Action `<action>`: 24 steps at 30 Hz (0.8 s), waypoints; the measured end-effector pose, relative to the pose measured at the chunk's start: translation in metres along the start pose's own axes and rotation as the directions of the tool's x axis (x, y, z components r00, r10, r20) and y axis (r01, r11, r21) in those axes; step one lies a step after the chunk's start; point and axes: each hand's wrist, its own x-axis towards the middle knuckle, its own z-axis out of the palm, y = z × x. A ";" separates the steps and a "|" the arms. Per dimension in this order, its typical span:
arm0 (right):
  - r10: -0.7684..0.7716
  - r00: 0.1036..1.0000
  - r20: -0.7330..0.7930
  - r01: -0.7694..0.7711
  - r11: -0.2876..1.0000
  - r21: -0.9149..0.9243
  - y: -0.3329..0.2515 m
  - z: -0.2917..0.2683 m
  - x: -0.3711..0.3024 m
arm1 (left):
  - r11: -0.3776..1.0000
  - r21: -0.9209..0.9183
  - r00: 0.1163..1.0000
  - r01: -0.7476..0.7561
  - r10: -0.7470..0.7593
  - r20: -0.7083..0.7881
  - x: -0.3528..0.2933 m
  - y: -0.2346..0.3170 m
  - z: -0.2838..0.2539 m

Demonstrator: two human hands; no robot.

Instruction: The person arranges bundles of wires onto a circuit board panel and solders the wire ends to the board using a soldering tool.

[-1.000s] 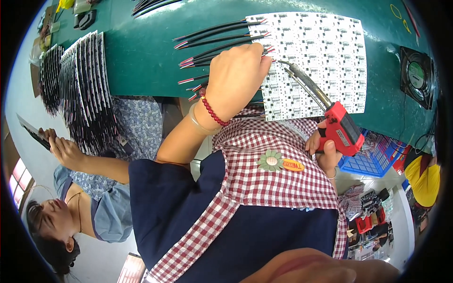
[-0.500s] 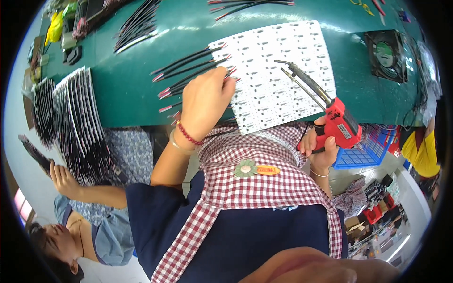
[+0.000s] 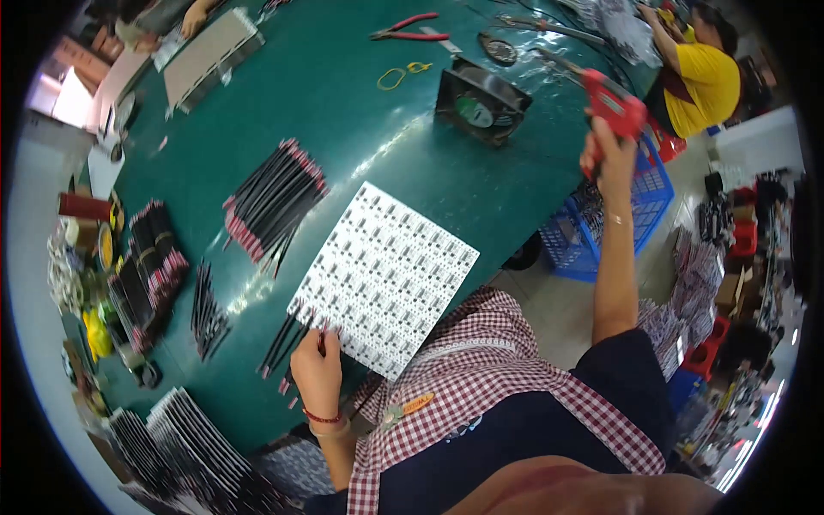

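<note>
We see a green table (image 3: 343, 86) filling much of the view, its near edge slanting past a checked apron (image 3: 468, 373). Open tabletop lies beyond the white sheet (image 3: 386, 279) of circuit boards, between a bundle (image 3: 275, 202) of black wires on the left and a fan (image 3: 481, 110) on the right. Just off the table's right edge we find a blue basket (image 3: 566, 251). The sheet lies flat, cornerwise to us: its right corner is near the table edge, its nearest corner reaches the apron.

The right hand (image 3: 614, 159) is clamped round the handle of a red soldering iron (image 3: 618, 110), fingers wrapped and slightly blurred, out by the table's right edge. The iron's tip points away to the left, near a round dish (image 3: 499, 50) and well apart from the sheet. The left hand (image 3: 316, 371) is at the sheet's left edge, fingers curled close together over loose wires (image 3: 276, 350); we cannot tell whether they pinch one.

Half a second ago the tip hung over the sheet; now the iron is right of the fan. The left hand stays on the wire side. Our view has turned, showing more of the table's far part.
</note>
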 end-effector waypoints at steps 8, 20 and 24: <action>-0.349 0.858 0.378 0.514 0.538 -0.668 0.061 0.013 0.067 | 0.993 -0.086 0.997 0.076 -0.078 -0.014 0.000 0.002 0.002; -0.373 0.816 0.441 0.575 0.459 -0.677 0.067 0.014 0.062 | 0.994 -0.081 0.997 0.068 -0.070 -0.022 -0.003 -0.003 0.002; -0.395 0.820 0.414 0.570 0.493 -0.658 0.064 0.012 0.060 | 0.996 -0.066 0.997 0.062 -0.065 -0.041 -0.007 -0.002 0.003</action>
